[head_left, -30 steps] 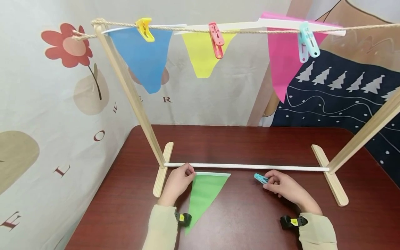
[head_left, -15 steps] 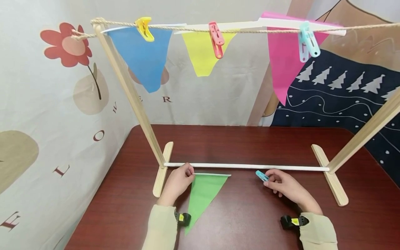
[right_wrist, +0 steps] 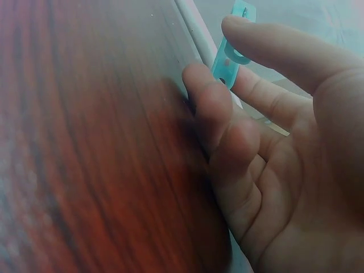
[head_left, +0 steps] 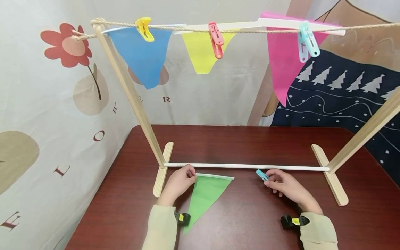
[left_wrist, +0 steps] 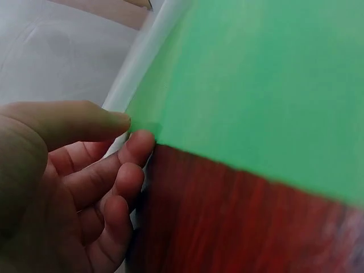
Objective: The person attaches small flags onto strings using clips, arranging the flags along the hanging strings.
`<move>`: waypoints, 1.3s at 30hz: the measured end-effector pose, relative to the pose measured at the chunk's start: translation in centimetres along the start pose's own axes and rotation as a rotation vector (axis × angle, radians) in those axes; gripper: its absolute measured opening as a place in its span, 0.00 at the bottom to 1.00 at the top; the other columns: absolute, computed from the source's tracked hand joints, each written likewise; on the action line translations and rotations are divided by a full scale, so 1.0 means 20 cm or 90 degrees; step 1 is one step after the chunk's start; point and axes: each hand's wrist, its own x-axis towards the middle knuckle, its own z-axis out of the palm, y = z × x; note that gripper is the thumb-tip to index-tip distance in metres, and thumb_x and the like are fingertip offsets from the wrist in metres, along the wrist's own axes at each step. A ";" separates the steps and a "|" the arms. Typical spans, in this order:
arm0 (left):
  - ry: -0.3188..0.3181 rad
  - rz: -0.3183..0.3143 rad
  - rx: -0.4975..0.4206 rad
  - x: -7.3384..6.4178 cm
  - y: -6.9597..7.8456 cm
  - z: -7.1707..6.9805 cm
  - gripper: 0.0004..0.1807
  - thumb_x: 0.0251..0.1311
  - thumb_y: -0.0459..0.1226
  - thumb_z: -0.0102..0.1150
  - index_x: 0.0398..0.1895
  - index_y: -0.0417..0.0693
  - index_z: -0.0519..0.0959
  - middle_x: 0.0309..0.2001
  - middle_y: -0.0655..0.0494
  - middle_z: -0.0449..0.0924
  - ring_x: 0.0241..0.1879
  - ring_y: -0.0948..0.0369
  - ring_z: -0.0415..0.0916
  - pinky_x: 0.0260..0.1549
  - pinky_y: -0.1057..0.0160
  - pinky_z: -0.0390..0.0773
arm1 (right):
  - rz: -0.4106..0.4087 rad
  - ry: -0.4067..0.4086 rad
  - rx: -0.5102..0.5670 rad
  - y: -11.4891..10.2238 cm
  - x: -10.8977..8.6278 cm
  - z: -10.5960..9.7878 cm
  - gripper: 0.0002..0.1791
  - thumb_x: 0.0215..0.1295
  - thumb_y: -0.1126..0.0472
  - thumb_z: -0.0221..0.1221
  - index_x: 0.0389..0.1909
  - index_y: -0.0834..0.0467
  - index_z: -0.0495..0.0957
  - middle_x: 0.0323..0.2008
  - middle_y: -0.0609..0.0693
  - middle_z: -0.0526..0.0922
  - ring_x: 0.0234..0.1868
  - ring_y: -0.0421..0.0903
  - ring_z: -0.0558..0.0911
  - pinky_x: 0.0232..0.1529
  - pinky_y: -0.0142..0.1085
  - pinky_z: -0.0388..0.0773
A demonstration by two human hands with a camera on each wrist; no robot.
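Observation:
A green triangular pennant (head_left: 207,194) with a white top strip hangs point toward me, its upper left corner pinched between thumb and forefinger of my left hand (head_left: 177,183). In the left wrist view the green cloth (left_wrist: 261,91) spreads away from the pinching fingertips. My right hand (head_left: 285,185) pinches a light blue clothespin (head_left: 261,174) between thumb and fingers. The right wrist view shows that clothespin (right_wrist: 230,62) at the thumb tip. Overhead, a rope carries blue (head_left: 142,55), yellow (head_left: 203,52) and pink (head_left: 282,59) pennants, with yellow (head_left: 144,29), red (head_left: 216,40) and light blue (head_left: 307,41) clothespins on it.
A wooden stand frames the work, with a left post (head_left: 129,90), a right post (head_left: 368,133) and feet on the dark red table (head_left: 243,146). A white rod (head_left: 237,166) joins the posts low down, just beyond both hands. Printed cloth (head_left: 203,100) hangs behind.
The green pennant's right end has shifted slightly right and toward me. The clothespin in my right hand has tilted and moved slightly. The hanging blue and pink pennants sway a little.

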 end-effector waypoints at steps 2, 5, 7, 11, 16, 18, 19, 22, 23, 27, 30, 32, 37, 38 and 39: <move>-0.004 0.009 0.003 0.00 0.00 0.00 0.03 0.56 0.40 0.57 0.28 0.59 0.73 0.25 0.66 0.76 0.26 0.66 0.71 0.30 0.64 0.69 | 0.002 -0.001 -0.001 0.00 0.00 0.00 0.24 0.57 0.51 0.61 0.49 0.61 0.68 0.32 0.56 0.77 0.23 0.44 0.75 0.19 0.37 0.73; -0.013 0.020 0.009 -0.01 0.00 0.00 0.03 0.56 0.41 0.57 0.27 0.60 0.74 0.25 0.67 0.76 0.27 0.67 0.71 0.31 0.64 0.70 | 0.002 0.000 0.000 0.01 0.00 0.00 0.24 0.57 0.52 0.61 0.49 0.62 0.68 0.32 0.56 0.77 0.23 0.44 0.75 0.19 0.36 0.73; -0.015 0.026 0.016 -0.01 0.00 0.00 0.03 0.56 0.40 0.57 0.27 0.60 0.74 0.25 0.68 0.75 0.27 0.67 0.71 0.31 0.64 0.69 | 0.000 0.001 0.001 0.01 0.00 0.00 0.24 0.57 0.52 0.61 0.49 0.62 0.68 0.32 0.56 0.78 0.23 0.44 0.75 0.19 0.36 0.73; -0.011 0.025 0.015 0.00 0.01 -0.01 0.02 0.54 0.40 0.56 0.28 0.58 0.73 0.24 0.67 0.74 0.24 0.66 0.69 0.28 0.64 0.68 | -0.002 0.001 0.001 0.01 0.01 0.00 0.24 0.58 0.52 0.61 0.49 0.62 0.68 0.32 0.55 0.78 0.22 0.44 0.75 0.19 0.36 0.73; 0.001 0.009 -0.009 0.00 0.01 0.00 0.02 0.51 0.38 0.53 0.28 0.57 0.71 0.23 0.65 0.73 0.23 0.65 0.68 0.26 0.65 0.68 | -0.001 0.000 0.004 0.02 0.01 0.00 0.24 0.58 0.52 0.61 0.49 0.62 0.68 0.32 0.55 0.78 0.22 0.44 0.75 0.19 0.36 0.73; 0.010 0.000 -0.022 0.00 0.01 0.00 0.02 0.51 0.38 0.52 0.28 0.57 0.70 0.23 0.64 0.73 0.23 0.64 0.68 0.26 0.65 0.67 | 0.001 0.000 0.003 0.02 0.01 0.00 0.24 0.58 0.52 0.61 0.49 0.62 0.68 0.32 0.55 0.78 0.23 0.44 0.75 0.19 0.36 0.73; 0.017 -0.004 -0.027 0.00 0.02 0.00 0.02 0.51 0.38 0.52 0.27 0.56 0.70 0.23 0.63 0.72 0.23 0.64 0.67 0.25 0.65 0.67 | 0.001 0.000 0.004 0.01 0.01 0.00 0.24 0.58 0.52 0.61 0.49 0.63 0.68 0.32 0.55 0.78 0.23 0.44 0.75 0.19 0.36 0.73; 0.029 -0.021 -0.045 0.01 0.02 0.00 0.02 0.51 0.39 0.51 0.28 0.55 0.70 0.22 0.62 0.73 0.22 0.64 0.68 0.23 0.65 0.67 | 0.005 0.001 0.004 0.01 0.01 0.00 0.24 0.58 0.52 0.61 0.49 0.62 0.68 0.31 0.55 0.77 0.23 0.44 0.75 0.19 0.36 0.73; 0.032 -0.028 -0.053 0.01 0.03 0.00 0.02 0.50 0.39 0.51 0.28 0.55 0.70 0.21 0.62 0.73 0.21 0.64 0.68 0.23 0.65 0.67 | 0.006 0.001 0.004 0.01 0.01 0.00 0.24 0.58 0.52 0.61 0.49 0.63 0.68 0.31 0.55 0.77 0.23 0.44 0.75 0.19 0.36 0.73; 0.028 -0.039 -0.089 0.01 0.03 0.00 0.03 0.51 0.38 0.50 0.30 0.54 0.70 0.21 0.62 0.76 0.18 0.64 0.73 0.22 0.65 0.70 | 0.009 0.003 0.003 0.00 0.01 0.00 0.24 0.58 0.52 0.61 0.48 0.62 0.68 0.31 0.55 0.77 0.23 0.44 0.75 0.19 0.36 0.73; 0.024 -0.026 -0.108 0.01 0.03 0.01 0.03 0.52 0.35 0.50 0.31 0.52 0.70 0.23 0.62 0.77 0.18 0.64 0.75 0.23 0.65 0.71 | 0.010 0.002 0.003 0.00 0.01 0.00 0.24 0.58 0.52 0.61 0.48 0.63 0.68 0.31 0.55 0.77 0.23 0.44 0.75 0.19 0.36 0.73; 0.014 -0.013 -0.119 0.01 0.02 0.01 0.04 0.53 0.34 0.51 0.32 0.52 0.70 0.23 0.61 0.78 0.19 0.64 0.76 0.24 0.65 0.72 | 0.011 0.002 0.004 0.01 0.01 0.00 0.24 0.58 0.52 0.61 0.48 0.63 0.68 0.30 0.55 0.77 0.23 0.44 0.75 0.19 0.36 0.73; -0.009 0.005 -0.141 0.01 0.02 0.01 0.12 0.56 0.31 0.48 0.42 0.52 0.74 0.26 0.61 0.79 0.21 0.63 0.75 0.28 0.63 0.74 | 0.009 0.003 0.004 0.01 0.01 0.01 0.23 0.58 0.53 0.61 0.48 0.63 0.68 0.30 0.55 0.77 0.22 0.44 0.75 0.18 0.36 0.73; -0.010 0.005 -0.135 0.01 0.02 0.01 0.13 0.56 0.31 0.47 0.44 0.52 0.74 0.26 0.61 0.79 0.22 0.63 0.75 0.29 0.63 0.74 | 0.008 0.003 0.004 0.01 0.01 0.01 0.23 0.58 0.53 0.61 0.48 0.63 0.68 0.30 0.55 0.77 0.22 0.44 0.75 0.18 0.36 0.73; -0.010 0.004 -0.122 0.01 0.02 0.02 0.15 0.56 0.32 0.47 0.45 0.53 0.75 0.27 0.62 0.79 0.22 0.63 0.75 0.29 0.63 0.73 | 0.007 0.003 0.004 0.01 0.01 0.01 0.23 0.58 0.53 0.61 0.48 0.63 0.68 0.30 0.55 0.77 0.22 0.44 0.75 0.18 0.36 0.73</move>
